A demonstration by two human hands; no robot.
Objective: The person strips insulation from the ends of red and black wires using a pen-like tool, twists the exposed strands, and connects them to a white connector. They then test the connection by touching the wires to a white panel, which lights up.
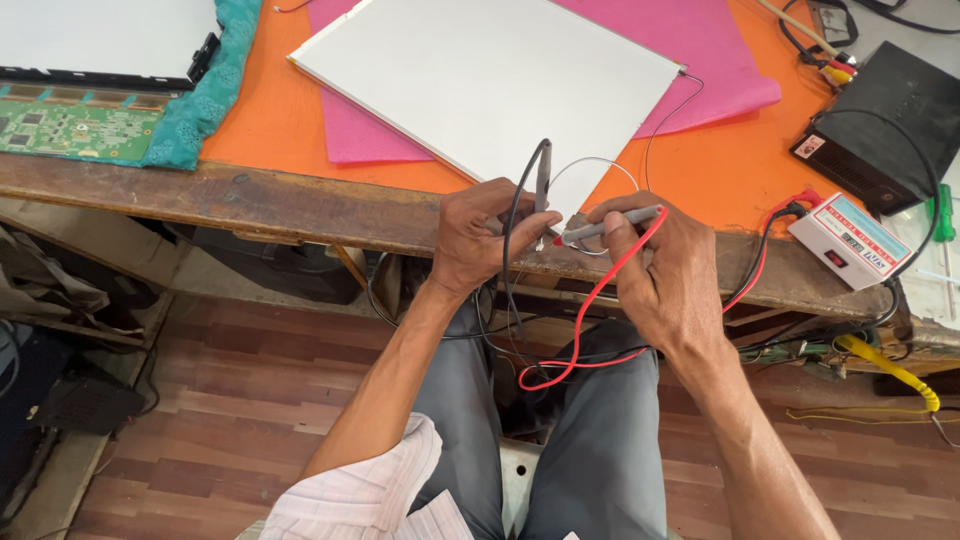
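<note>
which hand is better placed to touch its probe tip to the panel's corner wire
Probably the right hand: its red-lead probe lies nearly level, tip aimed at the white panel corner. The left hand holds its black-lead probe upright, tip hidden.

black probe (pixel 542 180): slim grey-black test probe, standing nearly upright at the centre of the frame, tip down at the table edge; held in the left hand (pixel 478 238).
black lead (pixel 507 270): thin dark wire arching from the probe's top, dropping down past the left hand toward the lap.
red probe (pixel 610 227): slim grey probe with a red tip collar, lying almost level, tip pointing left toward the black probe's tip; pinched in the right hand (pixel 660 275).
red lead (pixel 590 310): red wire running from the probe's right end, curving down across the right hand, looping low at the centre of the frame.
</note>
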